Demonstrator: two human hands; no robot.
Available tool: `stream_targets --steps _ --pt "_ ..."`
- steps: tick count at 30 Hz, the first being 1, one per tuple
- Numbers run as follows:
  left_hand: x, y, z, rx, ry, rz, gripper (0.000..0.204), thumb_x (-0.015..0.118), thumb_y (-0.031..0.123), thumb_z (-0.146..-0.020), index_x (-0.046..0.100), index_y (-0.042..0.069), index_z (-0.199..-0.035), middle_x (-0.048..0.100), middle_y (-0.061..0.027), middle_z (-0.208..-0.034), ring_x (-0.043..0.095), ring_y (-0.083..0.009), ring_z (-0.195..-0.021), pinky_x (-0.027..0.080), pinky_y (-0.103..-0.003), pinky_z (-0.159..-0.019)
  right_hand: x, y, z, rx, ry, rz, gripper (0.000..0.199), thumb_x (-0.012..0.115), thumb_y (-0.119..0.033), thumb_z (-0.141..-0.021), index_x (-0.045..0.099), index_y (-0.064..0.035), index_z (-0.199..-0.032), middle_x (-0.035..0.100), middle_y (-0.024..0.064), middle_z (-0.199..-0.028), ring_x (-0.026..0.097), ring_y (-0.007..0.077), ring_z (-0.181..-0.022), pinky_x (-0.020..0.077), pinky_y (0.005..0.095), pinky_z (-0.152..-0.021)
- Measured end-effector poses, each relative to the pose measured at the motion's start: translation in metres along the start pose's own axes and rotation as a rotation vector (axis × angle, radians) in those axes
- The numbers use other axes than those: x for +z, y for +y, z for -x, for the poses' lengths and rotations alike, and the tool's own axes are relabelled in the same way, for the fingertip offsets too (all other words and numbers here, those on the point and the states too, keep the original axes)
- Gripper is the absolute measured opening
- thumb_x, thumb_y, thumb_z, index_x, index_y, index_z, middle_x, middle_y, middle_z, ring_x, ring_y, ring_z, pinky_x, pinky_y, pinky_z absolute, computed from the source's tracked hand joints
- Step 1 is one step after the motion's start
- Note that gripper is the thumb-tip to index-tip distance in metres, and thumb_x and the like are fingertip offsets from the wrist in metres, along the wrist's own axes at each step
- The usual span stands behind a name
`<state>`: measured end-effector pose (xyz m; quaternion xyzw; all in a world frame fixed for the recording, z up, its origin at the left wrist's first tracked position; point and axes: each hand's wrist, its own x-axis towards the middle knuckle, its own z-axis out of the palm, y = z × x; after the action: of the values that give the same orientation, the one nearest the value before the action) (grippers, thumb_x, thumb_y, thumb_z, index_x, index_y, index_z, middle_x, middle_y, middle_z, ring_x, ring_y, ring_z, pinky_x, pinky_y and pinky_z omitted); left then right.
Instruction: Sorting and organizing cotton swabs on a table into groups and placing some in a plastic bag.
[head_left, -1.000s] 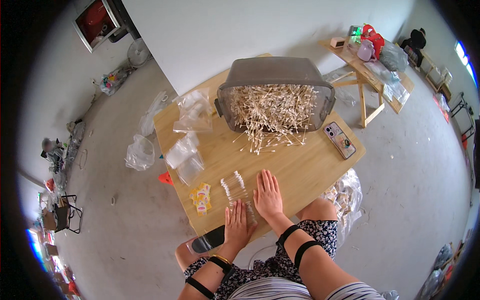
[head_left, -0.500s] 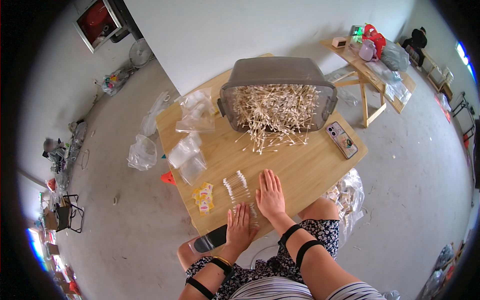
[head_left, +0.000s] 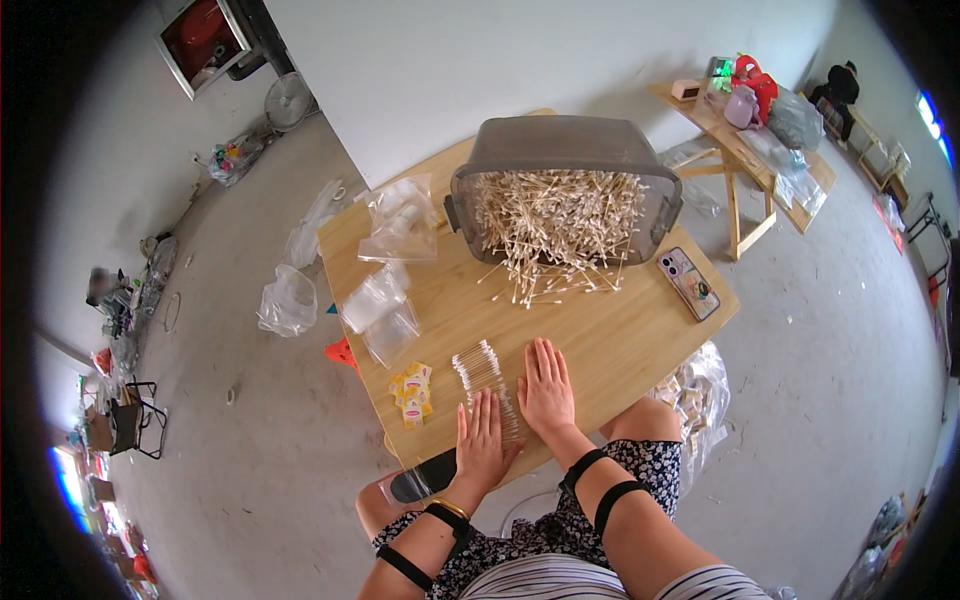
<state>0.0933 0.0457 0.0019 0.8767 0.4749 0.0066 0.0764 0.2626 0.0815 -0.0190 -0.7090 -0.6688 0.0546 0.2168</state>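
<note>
A row of cotton swabs [head_left: 476,366] lies side by side on the wooden table [head_left: 590,335], running toward me. My left hand [head_left: 484,440] rests flat over the near part of the row, fingers stretched out, hiding some swabs. Just right of the row, my right hand [head_left: 547,388] lies flat on the tabletop with its fingers straight and nothing held. Beyond both hands a grey plastic bin [head_left: 565,140] lies on its side. Loose cotton swabs [head_left: 560,220] fill it and spill from its mouth. Small yellow-and-white labels [head_left: 412,392] sit in a pile left of the row.
Clear plastic bags [head_left: 380,310] lie along the table's left side. A phone [head_left: 688,283] is near the right edge, a dark flat object [head_left: 425,476] at the near left edge. A filled clear bag [head_left: 698,395] stands beside the table. Another wooden table [head_left: 745,150] holds bags.
My left hand has slid slightly away from me along the swab row, still flat. The right hand stays flat beside the row. The whole view has shifted a little.
</note>
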Motion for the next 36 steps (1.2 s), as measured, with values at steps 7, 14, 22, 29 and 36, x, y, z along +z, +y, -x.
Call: stream_targets --steps 7,14,22,29,36 --pt "0.004 -0.005 -0.021 -0.007 0.032 0.085 0.094 0.045 0.060 -0.096 0.018 -0.008 -0.155 0.018 -0.0247 -0.163 0.012 -0.0348 -0.154 0.003 -0.054 -0.124 0.001 0.003 -0.001 0.007 -0.023 0.032 0.060 0.045 -0.028 -0.098 0.038 0.0037 -0.149 0.030 0.0201 -0.159 0.023 0.0315 -0.150 0.0173 0.0448 -0.125" --pt "0.004 -0.022 -0.038 -0.089 0.050 0.016 0.095 0.036 0.066 -0.097 0.016 -0.006 -0.156 0.014 -0.0210 -0.166 0.009 -0.0318 -0.155 0.001 -0.052 -0.125 -0.002 0.001 -0.003 -0.005 -0.016 0.040 0.060 0.045 -0.026 -0.099 0.035 0.0042 -0.150 0.030 0.0194 -0.159 0.022 0.0308 -0.151 0.0158 0.0442 -0.125" --pt "-0.004 -0.038 -0.083 -0.140 0.168 -0.016 0.091 0.034 0.062 -0.099 0.015 -0.006 -0.156 0.015 -0.0212 -0.165 0.010 -0.0307 -0.155 0.000 -0.051 -0.125 -0.003 -0.003 -0.002 0.023 -0.020 0.012 0.060 0.046 -0.025 -0.097 0.037 0.0045 -0.149 0.030 0.0199 -0.159 0.023 0.0312 -0.150 0.0171 0.0442 -0.125" --pt "0.001 -0.048 -0.087 -0.042 0.062 -0.003 0.091 0.034 0.063 -0.099 0.015 -0.005 -0.157 0.017 -0.0201 -0.165 0.012 -0.0293 -0.155 0.001 -0.050 -0.125 -0.009 -0.002 -0.001 0.027 -0.049 0.034 0.061 0.046 -0.025 -0.097 0.035 0.0039 -0.150 0.030 0.0189 -0.159 0.023 0.0302 -0.151 0.0171 0.0437 -0.125" --pt "-0.003 -0.052 -0.085 -0.001 0.084 0.008 0.090 0.032 0.064 -0.100 0.012 -0.003 -0.158 0.016 -0.0195 -0.165 0.012 -0.0301 -0.154 0.002 -0.050 -0.125 -0.005 -0.003 0.000 0.005 -0.003 -0.006 0.058 0.046 -0.024 -0.098 0.039 0.0038 -0.148 0.032 0.0197 -0.158 0.023 0.0310 -0.150 0.0166 0.0447 -0.125"
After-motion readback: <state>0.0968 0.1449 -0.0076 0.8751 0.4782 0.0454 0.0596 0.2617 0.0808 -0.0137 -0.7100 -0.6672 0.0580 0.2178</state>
